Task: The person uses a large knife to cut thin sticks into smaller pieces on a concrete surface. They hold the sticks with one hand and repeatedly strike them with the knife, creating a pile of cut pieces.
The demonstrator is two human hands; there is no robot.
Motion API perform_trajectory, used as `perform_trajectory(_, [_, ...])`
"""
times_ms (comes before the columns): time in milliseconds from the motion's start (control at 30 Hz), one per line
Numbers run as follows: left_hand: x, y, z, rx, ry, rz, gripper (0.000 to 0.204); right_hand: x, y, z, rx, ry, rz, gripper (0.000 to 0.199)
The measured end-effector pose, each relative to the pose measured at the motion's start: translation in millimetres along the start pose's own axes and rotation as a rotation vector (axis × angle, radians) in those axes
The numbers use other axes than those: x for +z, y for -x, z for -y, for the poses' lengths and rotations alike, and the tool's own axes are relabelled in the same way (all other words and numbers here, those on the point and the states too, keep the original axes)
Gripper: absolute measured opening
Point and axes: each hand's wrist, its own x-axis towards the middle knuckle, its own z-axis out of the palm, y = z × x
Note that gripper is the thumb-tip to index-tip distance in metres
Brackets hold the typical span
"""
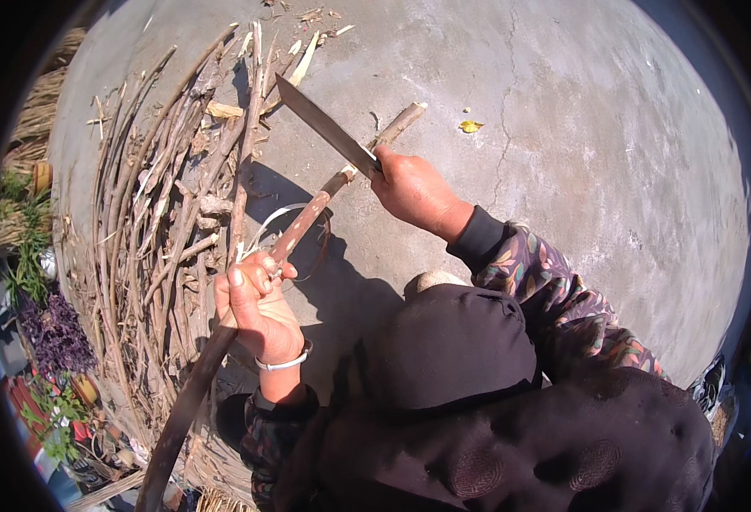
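My left hand (260, 309) is closed around a thick brown branch (309, 220), whose darker lower part runs down to the bottom left. Strips of peeled bark curl off beside the fingers. In my right hand (418, 189) is a long, broad-bladed knife (324, 121), gripped by its handle, the blade pointing up and left. The blade lies over the branch near a pale, cut spot. Beyond it a stick end (403, 122) continues up and right; whether it is still joined to the branch cannot be made out.
A large heap of branches (149, 196) lies to the left on the grey concrete floor (597, 213). Pale wood splinters (307, 58) are scattered at the far side. One yellow leaf (471, 126) lies right of the knife. Potted plants (55, 333) line the left edge.
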Motion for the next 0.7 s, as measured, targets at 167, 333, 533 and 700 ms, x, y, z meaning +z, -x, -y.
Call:
perform_trajectory(167, [0.2,0.1,0.7,0.0,-0.006,-0.026,0.027,-1.5,3.0,4.7,-0.047,-0.06,-0.105,0.014])
perform_trajectory(333, [3.6,1.8,0.7,-0.023,-0.022,-0.062,0.027,14.0,-1.2,-5.1,0.035,0.117,0.066,0.014])
perform_trajectory(533, [4.9,1.3,1.6,0.018,-0.04,-0.034,0.026,-5.7,3.4,3.3,-0.018,-0.068,-0.087,0.015])
perform_trajectory(700, [6.2,1.0,0.8,0.0,-0.03,-0.048,0.027,11.8,-0.5,-5.4,0.155,0.131,0.219,0.017])
